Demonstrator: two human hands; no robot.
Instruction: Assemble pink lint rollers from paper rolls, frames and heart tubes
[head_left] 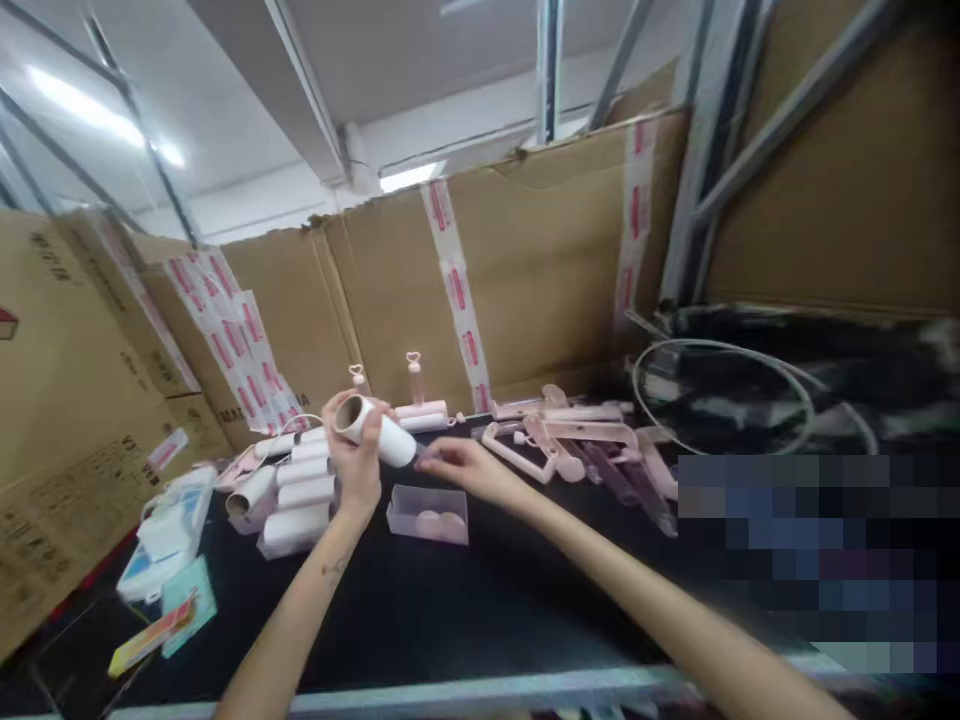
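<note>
my left hand [358, 470] is wrapped round a white roll [394, 442], fingers curled on it, gripping near the end where the brown core shows. roll is up off the black table [450, 630], tilted, core end to the upper left, other end down toward my right hand [471, 468]. right thumb and fingertips are close together at that lower end; too blurred to tell if they pinch something or only touch the roll.

just below the roll: a clear tray [403, 512] with round pale pieces [441, 525] in it. left of that, more white rolls [304, 492] lying in a group, near my left forearm. pink frames [566, 435] piled to the right, past my right hand. two small pink bottles [416, 386] with heart-shaped tops stand behind, by the cardboard wall [551, 265]. far left: yellow cutter [146, 640] lying partly on a teal packet [196, 605].
</note>
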